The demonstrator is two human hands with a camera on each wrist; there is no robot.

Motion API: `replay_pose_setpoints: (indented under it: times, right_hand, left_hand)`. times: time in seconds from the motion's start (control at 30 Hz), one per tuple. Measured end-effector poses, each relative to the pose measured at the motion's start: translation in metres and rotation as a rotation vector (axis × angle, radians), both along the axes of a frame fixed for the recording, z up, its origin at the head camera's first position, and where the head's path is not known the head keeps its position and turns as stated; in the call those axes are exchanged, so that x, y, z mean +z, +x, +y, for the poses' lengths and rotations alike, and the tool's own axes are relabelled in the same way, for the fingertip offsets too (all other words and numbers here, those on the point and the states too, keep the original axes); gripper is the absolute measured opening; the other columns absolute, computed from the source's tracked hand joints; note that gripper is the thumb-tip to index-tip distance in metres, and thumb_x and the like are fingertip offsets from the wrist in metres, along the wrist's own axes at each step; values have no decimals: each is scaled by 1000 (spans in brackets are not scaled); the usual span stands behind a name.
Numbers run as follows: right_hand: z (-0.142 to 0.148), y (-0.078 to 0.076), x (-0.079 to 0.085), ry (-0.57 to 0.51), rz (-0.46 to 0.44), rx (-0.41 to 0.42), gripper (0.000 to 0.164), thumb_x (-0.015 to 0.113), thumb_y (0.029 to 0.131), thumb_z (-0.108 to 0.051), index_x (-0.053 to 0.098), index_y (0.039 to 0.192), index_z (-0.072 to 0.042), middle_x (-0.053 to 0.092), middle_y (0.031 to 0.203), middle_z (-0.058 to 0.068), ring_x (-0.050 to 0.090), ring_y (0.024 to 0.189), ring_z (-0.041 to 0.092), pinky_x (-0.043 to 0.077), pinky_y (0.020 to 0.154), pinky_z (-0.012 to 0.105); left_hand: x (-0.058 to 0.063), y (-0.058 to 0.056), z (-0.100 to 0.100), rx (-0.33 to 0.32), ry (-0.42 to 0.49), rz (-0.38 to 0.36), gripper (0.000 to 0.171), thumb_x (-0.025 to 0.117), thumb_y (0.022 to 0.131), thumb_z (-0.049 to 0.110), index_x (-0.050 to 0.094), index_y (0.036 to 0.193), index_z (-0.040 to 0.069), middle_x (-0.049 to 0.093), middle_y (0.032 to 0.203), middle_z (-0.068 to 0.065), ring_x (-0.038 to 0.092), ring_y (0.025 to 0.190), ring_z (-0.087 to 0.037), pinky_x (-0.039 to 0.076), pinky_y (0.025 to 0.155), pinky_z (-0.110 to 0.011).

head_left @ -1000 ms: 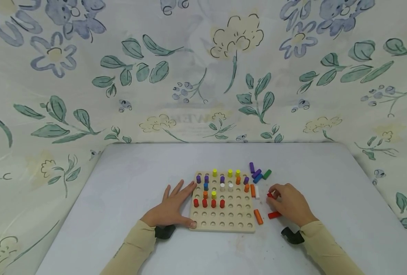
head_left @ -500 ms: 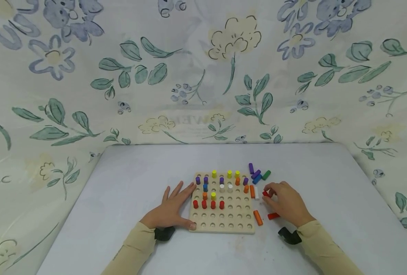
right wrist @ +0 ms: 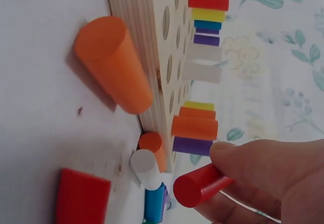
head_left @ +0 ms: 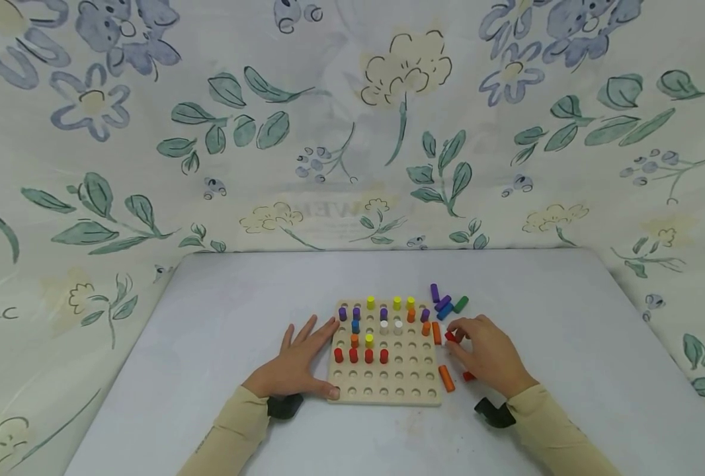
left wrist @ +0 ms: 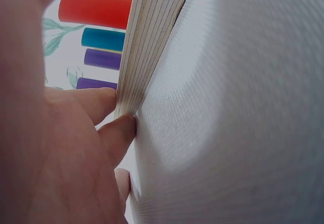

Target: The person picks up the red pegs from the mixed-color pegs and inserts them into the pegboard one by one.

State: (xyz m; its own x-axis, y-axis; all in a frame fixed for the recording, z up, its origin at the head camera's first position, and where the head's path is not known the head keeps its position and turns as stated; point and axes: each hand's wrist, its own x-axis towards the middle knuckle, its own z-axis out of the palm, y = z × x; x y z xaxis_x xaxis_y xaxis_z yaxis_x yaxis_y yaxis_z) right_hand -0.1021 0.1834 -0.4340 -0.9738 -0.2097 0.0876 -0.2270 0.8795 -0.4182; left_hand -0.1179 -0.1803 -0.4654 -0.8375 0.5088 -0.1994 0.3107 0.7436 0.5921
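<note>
A square wooden pegboard point(head_left: 382, 391) lies on the table with colored pegs standing in some of its holes. My left hand point(head_left: 295, 362) is spread along its left side, thumb at the near left corner and fingertips at the edge; the left wrist view shows the fingers point(left wrist: 117, 138) touching the board's side. My right hand point(head_left: 488, 354) pinches a red peg point(right wrist: 202, 184) between thumb and fingers, just right of the board. In the board, a row of red pegs point(head_left: 368, 356) stands at the left, with yellow, purple, white, blue and orange pegs farther back.
Loose pegs lie right of the board: an orange peg point(head_left: 446, 378), another orange peg point(head_left: 437, 333), a white peg point(right wrist: 145, 168), and a red peg point(right wrist: 83, 197) partly under the right hand. Purple, blue and green pegs point(head_left: 461, 304) lie behind them. A floral cloth point(head_left: 329, 132) hangs beyond the table.
My right hand has moved left toward the board with the red peg and now covers the loose white peg in the head view. The left hand has stayed on the board.
</note>
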Motion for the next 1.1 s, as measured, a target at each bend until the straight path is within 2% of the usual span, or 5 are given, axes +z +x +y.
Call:
replay_pose_setpoints:
  times: [0.5,0.83,1.1]
  right_hand:
    - [-13,-1,0,-5,45,31,29,82,86,-20,72,110,-9,64,91,0,54,86,16,55,72,29]
    - [-20,0,0,-21,88,69,30,80,87,-19,72,114,-6,67,95,0,57,91,18,57,77,34]
    - [-25,1,-1,-52,112,107,29,81,87,-17,72,113,-7,65,92,-2,57,89,17,56,75,33]
  left_hand:
    - [2,2,-2,-6,11,7,123,86,68,58,20,162,11,17,167,-10,-6,154,-37,-15,116,-63]
    - [1,1,-1,-5,18,-2,123,85,68,60,20,162,12,16,168,-8,-7,154,-34,-14,117,-62]
    - [1,1,-1,-5,17,-3,123,85,68,60,21,162,13,17,168,-7,-6,154,-34,-14,117,-62]
